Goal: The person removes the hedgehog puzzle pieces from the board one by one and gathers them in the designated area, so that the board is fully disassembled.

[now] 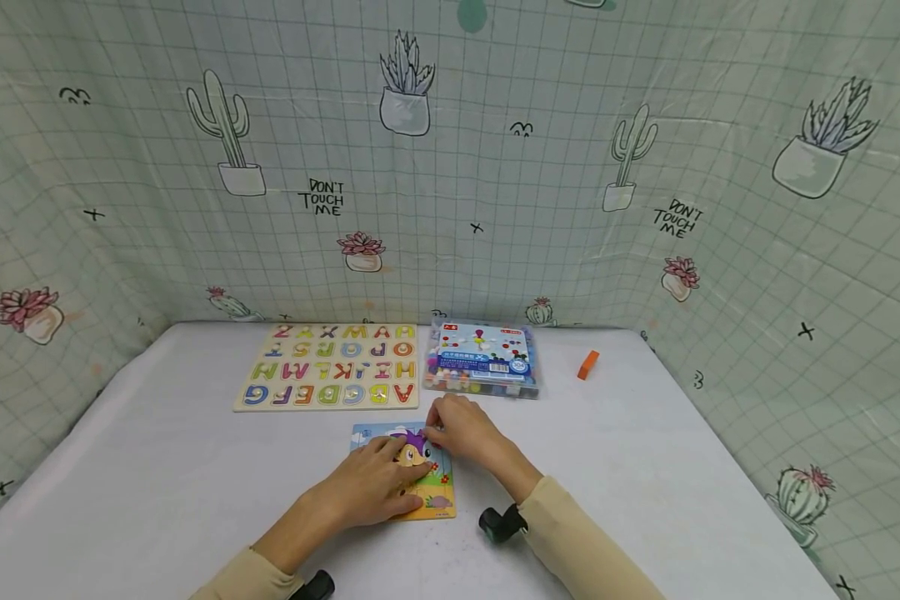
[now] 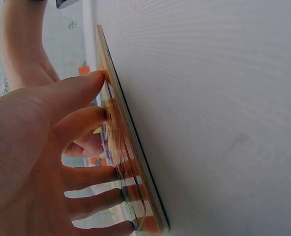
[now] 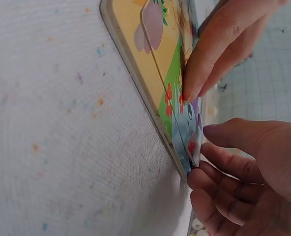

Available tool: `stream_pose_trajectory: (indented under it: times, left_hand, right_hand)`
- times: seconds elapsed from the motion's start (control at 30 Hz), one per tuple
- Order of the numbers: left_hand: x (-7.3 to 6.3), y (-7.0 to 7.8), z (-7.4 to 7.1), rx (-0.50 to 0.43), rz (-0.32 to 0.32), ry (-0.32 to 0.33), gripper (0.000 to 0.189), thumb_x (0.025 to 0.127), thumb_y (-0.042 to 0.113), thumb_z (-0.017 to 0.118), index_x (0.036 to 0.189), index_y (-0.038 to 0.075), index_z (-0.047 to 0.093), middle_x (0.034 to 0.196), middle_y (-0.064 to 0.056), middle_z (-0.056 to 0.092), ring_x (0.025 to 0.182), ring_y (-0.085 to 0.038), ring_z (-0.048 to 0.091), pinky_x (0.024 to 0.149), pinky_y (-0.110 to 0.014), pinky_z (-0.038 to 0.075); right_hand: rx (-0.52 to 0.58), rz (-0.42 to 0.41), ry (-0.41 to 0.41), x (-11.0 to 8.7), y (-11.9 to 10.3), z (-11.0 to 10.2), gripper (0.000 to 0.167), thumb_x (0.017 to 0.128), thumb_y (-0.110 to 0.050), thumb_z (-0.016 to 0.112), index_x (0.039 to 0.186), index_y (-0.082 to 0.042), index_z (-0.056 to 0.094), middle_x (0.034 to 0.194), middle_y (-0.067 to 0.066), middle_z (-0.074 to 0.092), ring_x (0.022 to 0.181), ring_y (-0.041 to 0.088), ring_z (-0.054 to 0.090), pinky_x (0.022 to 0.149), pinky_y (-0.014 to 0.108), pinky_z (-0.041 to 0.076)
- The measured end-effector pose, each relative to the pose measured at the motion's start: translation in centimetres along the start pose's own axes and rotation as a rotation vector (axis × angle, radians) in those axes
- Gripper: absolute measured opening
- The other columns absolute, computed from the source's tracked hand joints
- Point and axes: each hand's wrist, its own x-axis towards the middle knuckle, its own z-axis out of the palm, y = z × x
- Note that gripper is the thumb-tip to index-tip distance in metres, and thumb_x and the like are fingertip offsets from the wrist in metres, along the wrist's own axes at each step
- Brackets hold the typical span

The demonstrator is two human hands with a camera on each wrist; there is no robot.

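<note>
While the cartoon puzzle lies flat on the surface, presumably central for easy reach, left hand presses it, fingers spread, probably to stop sliding. Right hand, curled nearly closed, seems to pinch a puzzle piece near the top-right corner.

The backdrop reads "DON'T TOUCH ME" twice — the board bears capital letters.
</note>
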Motion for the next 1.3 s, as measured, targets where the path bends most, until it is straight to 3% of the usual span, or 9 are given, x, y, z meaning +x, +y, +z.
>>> stream_pose_trajectory:
  times: [0.4,0.73,0.93,1.3]
  left_hand:
    - [0.0,0.1,0.0,-0.007,-0.001,0.011,0.044,0.094,0.044,0.061,0.135,0.027,0.061,0.147,-0.024,0.046,0.131,-0.046,0.046,0.1,-0.062,0.044]
    - [0.0,0.0,-0.2,0.009,-0.011,-0.004,0.044,0.094,0.045,0.06,0.134,0.028,0.062,0.146,-0.023,0.047,0.131,-0.045,0.046,0.1,-0.062,0.045]
    - [0.1,-0.1,0.0,0.021,-0.007,0.001,0.044,0.094,0.047,0.06,0.134,0.028,0.062,0.145,-0.023,0.048,0.13,-0.045,0.047,0.099,-0.062,0.045]
    - [0.1,0.0,0.0,0.003,-0.008,-0.004,0.044,0.094,0.047,0.06,0.134,0.028,0.062,0.146,-0.023,0.047,0.13,-0.046,0.046,0.099,-0.062,0.045]
  right_hand:
    - [0.13,-0.03,-0.008,-0.1,0.7,-0.4,0.014,0.092,-0.022,0.069,0.097,-0.01,0.072,0.082,-0.001,0.064,0.074,0.01,0.053,0.067,0.024,0.045]
    - [0.216,-0.065,-0.063,-0.2,0.9,-1.1,0.015,0.094,-0.011,0.063,0.107,-0.012,0.071,0.092,0.005,0.071,0.076,0.011,0.06,0.065,0.025,0.049]
    - [0.243,-0.074,-0.076,-0.3,1.0,-1.2,0.018,0.094,-0.007,0.061,0.109,-0.01,0.071,0.091,0.006,0.071,0.067,0.01,0.058,0.058,0.021,0.049]
    - [0.254,-0.096,-0.054,-0.8,1.2,-1.6,0.02,0.096,-0.007,0.059,0.111,-0.007,0.071,0.094,0.007,0.069,0.071,0.011,0.059,0.059,0.021,0.05]
